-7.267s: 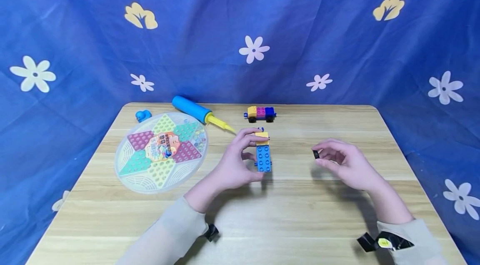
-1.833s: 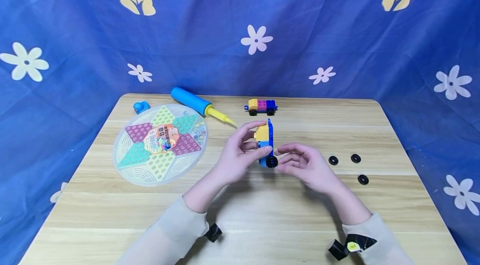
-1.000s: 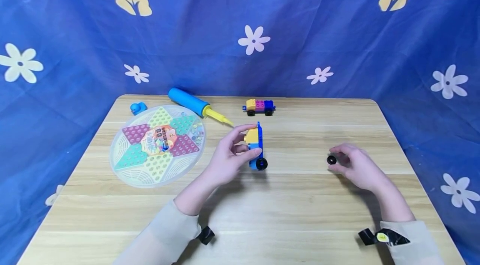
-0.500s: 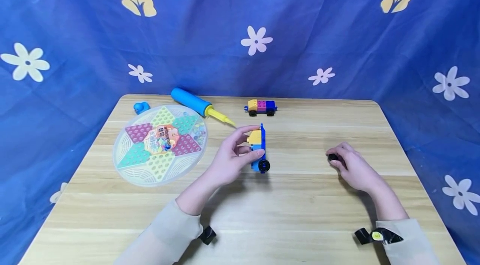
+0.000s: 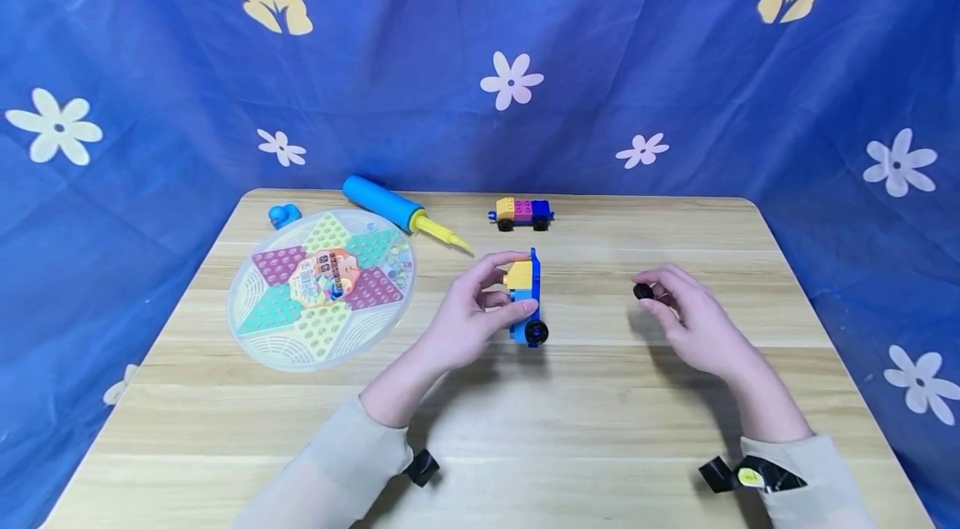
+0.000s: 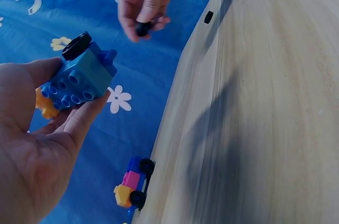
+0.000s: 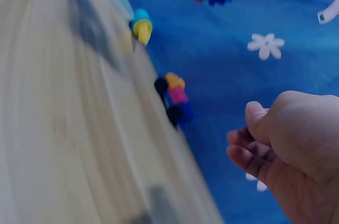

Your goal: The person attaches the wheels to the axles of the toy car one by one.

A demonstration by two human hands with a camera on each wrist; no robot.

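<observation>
My left hand (image 5: 468, 316) grips a block-built toy car (image 5: 522, 304) of yellow and light blue bricks on a dark blue base. The car is tipped, its base facing right, and carries a black wheel (image 5: 536, 332) at the near end. To the right, my right hand (image 5: 701, 325) pinches a loose black wheel (image 5: 642, 291) between thumb and fingers, apart from the car. The left wrist view shows the studs of the held car (image 6: 79, 78) and two more black wheels (image 6: 208, 17) on the table. In the head view my right hand hides those two.
A second toy car (image 5: 522, 214), yellow, pink and dark blue, stands at the table's back edge. Left of it lie a blue and yellow hand pump (image 5: 384, 204), a round Chinese checkers board (image 5: 251, 296) and a small blue toy duck (image 5: 284, 216).
My right hand went from beside the car to the loose wheels, picked one up and now comes back left with it. Earlier, the car was studs-up; my left hand has since tipped it.
</observation>
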